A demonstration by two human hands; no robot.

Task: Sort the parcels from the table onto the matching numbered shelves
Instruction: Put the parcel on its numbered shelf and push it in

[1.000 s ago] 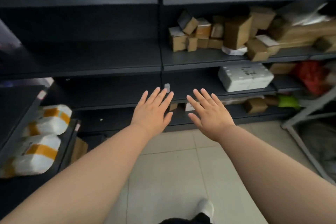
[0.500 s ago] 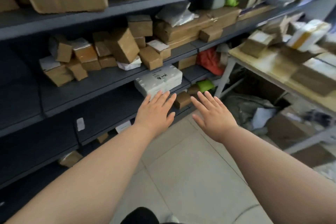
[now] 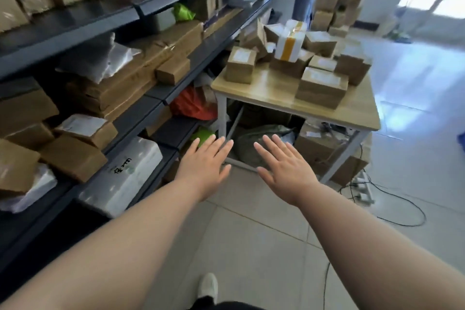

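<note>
the view has swung right. a second ago it faced the shelves square on with the worktop out of sight; half a second ago the worktop showed at the right edge; now it lies ahead and far, with the shelves running along the left. both grips look the same as before: the left grip and right grip are held out side by side, apart, palms down, fingers straight, holding nothing. they hang over the floor, near the worktop's near legs but well short of its top.

i judge this as a turn back for the next pick, with no parcel in transit.

the parcels still to be sorted are piled on the worktop's far and right part, brown boxes with one white parcel banded in yellow tape on top.

the boxes carry white labels, too blurred to read. a white box on a low left shelf has dark handwriting on it that i cannot make out. no shelf numbers show, so the match for any parcel cannot be told from here.
</note>
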